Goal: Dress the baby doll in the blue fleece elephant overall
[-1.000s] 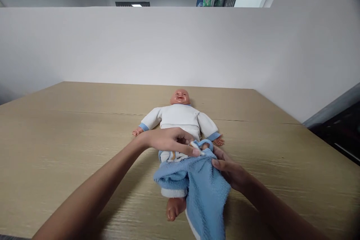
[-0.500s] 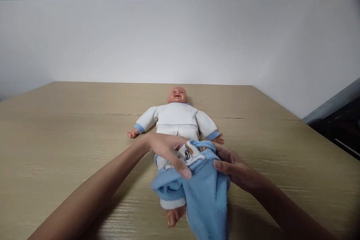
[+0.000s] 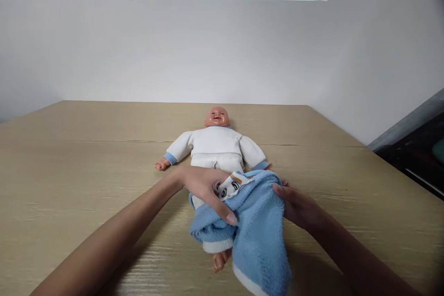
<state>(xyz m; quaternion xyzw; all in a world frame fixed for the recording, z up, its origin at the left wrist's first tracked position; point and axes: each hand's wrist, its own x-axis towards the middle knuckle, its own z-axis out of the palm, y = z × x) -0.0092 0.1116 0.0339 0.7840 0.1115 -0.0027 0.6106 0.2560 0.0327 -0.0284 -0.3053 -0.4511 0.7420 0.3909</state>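
Observation:
A baby doll (image 3: 217, 145) in a white top lies on its back on the wooden table (image 3: 69, 171), head away from me. Fluffy blue trousers (image 3: 256, 231) with white cuffs cover its legs; one bare foot (image 3: 220, 261) pokes out at the near end. My left hand (image 3: 204, 189) is closed on the left side of the trousers' waistband at the doll's hips, thumb pressed on the fabric. My right hand (image 3: 298, 206) grips the right side of the same garment. A small cartoon patch (image 3: 231, 185) shows between my hands.
A white partition wall (image 3: 173, 51) stands along the far edge of the table and up the right side. A dark surface (image 3: 416, 152) lies beyond the table's right edge. Ceiling lights show above the partition.
Both hands have worked the blue trousers' waistband a little up the doll's body; the loose blue cloth now bunches higher over my right hand. The view has shifted slightly.

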